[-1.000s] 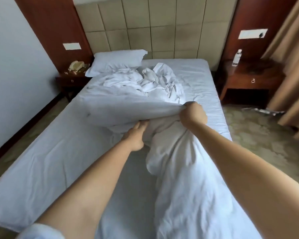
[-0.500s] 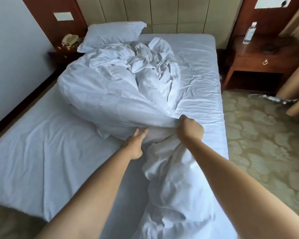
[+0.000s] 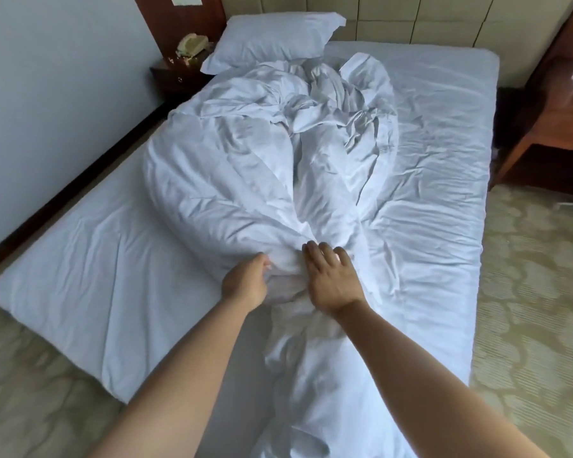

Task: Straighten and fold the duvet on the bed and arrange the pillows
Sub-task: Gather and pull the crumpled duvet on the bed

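left hand [image 3: 245,285] grips duvet [image 3: 245,166]; right hand [image 3: 333,282] rests flat.

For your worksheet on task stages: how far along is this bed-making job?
Done: nothing yet; the duvet lies bunched in a heap on the bed. In hand: the left hand grips a fold of it and the right hand rests spread on it. Left: straightening, folding, and arranging the one visible pillow.
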The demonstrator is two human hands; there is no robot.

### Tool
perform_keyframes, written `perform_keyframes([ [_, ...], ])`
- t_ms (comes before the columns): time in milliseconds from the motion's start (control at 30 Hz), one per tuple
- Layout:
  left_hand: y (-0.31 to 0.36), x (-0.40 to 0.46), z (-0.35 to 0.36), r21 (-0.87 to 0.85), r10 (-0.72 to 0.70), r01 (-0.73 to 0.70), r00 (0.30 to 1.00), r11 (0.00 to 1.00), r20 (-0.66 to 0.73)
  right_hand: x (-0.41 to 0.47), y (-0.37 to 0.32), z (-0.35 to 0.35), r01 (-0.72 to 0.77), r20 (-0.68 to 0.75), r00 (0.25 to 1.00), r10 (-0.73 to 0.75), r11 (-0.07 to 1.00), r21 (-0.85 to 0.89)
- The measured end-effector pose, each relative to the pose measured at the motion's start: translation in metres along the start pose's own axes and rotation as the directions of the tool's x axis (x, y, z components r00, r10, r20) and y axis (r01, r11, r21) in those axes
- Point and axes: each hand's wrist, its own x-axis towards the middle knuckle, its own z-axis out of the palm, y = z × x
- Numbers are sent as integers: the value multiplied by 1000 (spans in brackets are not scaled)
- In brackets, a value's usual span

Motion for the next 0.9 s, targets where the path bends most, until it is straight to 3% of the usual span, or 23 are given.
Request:
perform_keyframes([
  [133,-37,31,-24,-40,-62,60,997,997,-46,43,-31,0,88,144,986,-88,996,11],
  [233,-63,56,-36,-106,-34,27,998,994,-61,73,-56,3,60,233,970,-63,998,18],
  [333,-86,78,-44,-122,-14,4,996,992,-85,105,-81,12,134,298,944,-140,990,42],
  [600,-160,118,-59,-138,-113,86,974,987,-199,170,-146,36,58,428,903,-40,998,-30],
  [767,-168,123,-75,16,-169,174,972,985,-166,207,-146,17,233,81,968,-236,972,43],
  [833,-160,125,-85,14,-187,191,974,982,-127,227,-123,-13,172,-16,985,-172,985,14],
  [900,-143,129,-96,-26,-171,169,982,985,-81,243,-91,-55,10,-46,999,-11,1000,-28],
])
